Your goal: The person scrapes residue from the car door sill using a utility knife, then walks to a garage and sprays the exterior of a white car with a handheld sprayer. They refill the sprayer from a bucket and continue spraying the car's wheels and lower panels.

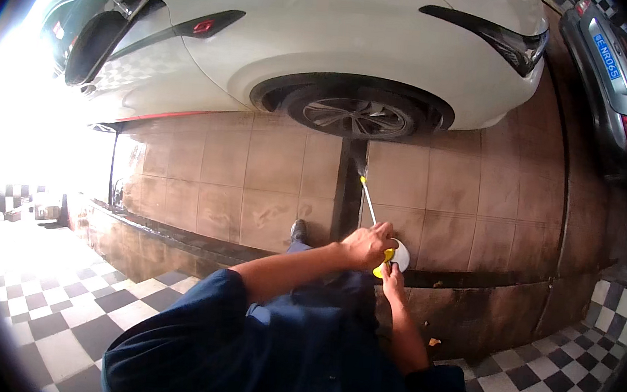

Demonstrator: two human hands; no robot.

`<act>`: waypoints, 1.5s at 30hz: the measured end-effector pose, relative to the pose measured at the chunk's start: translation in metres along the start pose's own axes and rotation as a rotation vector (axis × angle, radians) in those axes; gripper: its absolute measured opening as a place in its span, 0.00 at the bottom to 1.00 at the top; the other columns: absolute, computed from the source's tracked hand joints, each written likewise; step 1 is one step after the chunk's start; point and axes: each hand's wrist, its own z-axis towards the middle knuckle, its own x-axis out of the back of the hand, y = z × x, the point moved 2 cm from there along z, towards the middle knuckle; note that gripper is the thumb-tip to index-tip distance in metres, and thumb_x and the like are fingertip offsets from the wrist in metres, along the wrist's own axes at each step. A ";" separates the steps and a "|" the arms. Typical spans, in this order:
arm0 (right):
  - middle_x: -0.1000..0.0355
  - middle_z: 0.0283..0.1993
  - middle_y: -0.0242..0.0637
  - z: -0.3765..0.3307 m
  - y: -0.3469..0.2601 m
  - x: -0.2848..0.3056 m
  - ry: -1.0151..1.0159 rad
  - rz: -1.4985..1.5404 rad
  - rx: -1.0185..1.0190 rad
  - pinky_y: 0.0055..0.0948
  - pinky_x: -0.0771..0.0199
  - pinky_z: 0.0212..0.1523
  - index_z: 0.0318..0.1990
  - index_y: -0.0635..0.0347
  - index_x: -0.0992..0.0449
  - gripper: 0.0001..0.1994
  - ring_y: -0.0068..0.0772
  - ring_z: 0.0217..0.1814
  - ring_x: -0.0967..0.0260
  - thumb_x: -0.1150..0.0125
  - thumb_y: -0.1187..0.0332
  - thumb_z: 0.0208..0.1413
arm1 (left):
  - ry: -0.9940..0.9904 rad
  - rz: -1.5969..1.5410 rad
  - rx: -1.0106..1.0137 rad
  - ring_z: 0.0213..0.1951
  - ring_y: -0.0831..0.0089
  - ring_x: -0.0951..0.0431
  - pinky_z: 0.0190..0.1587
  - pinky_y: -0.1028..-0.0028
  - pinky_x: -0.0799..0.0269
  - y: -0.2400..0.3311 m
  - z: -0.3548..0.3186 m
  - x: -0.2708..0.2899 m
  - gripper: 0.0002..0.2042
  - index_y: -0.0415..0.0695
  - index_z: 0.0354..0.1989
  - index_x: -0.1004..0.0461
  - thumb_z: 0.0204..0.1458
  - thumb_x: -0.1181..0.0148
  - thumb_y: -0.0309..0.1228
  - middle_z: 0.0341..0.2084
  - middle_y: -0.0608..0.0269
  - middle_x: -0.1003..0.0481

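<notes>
Probably stiff and fairly light, the white sprayer (402, 255) is held over the near edge of the brown floor (450, 240), its yellow grip (389, 254) clasped by the right hand (393, 282), its top by the left hand (362, 247). Hold is best taken there, not on the thin wand (370, 203).

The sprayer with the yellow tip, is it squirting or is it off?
The sprayer looks on: a faint haze shows just beyond its yellow tip, against the dark strip in the floor.
</notes>
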 end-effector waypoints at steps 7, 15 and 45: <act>0.27 0.31 0.52 -0.035 -0.101 -0.062 0.068 -0.132 -0.013 0.50 0.32 0.34 0.41 0.58 0.32 0.22 0.61 0.35 0.31 0.52 0.46 0.57 | 0.156 -0.074 0.119 0.31 0.54 0.24 0.31 0.61 0.26 -0.065 -0.058 0.027 0.16 0.45 0.41 0.27 0.40 0.44 0.28 0.34 0.53 0.32; 0.29 0.33 0.49 -0.015 -0.087 -0.100 0.165 0.258 -0.053 0.43 0.33 0.35 0.42 0.60 0.33 0.19 0.53 0.35 0.31 0.50 0.51 0.58 | 0.392 -0.101 0.057 0.44 0.55 0.31 0.39 0.62 0.28 -0.086 -0.070 0.034 0.21 0.46 0.49 0.32 0.44 0.41 0.36 0.38 0.53 0.33; 0.30 0.25 0.36 0.182 0.020 -0.279 0.421 0.258 -0.097 0.31 0.32 0.32 0.38 0.62 0.31 0.22 0.34 0.30 0.30 0.55 0.49 0.61 | 0.496 -0.164 1.198 0.41 0.54 0.32 0.43 0.62 0.33 -0.312 -0.402 -0.136 0.09 0.42 0.37 0.29 0.47 0.45 0.29 0.38 0.48 0.33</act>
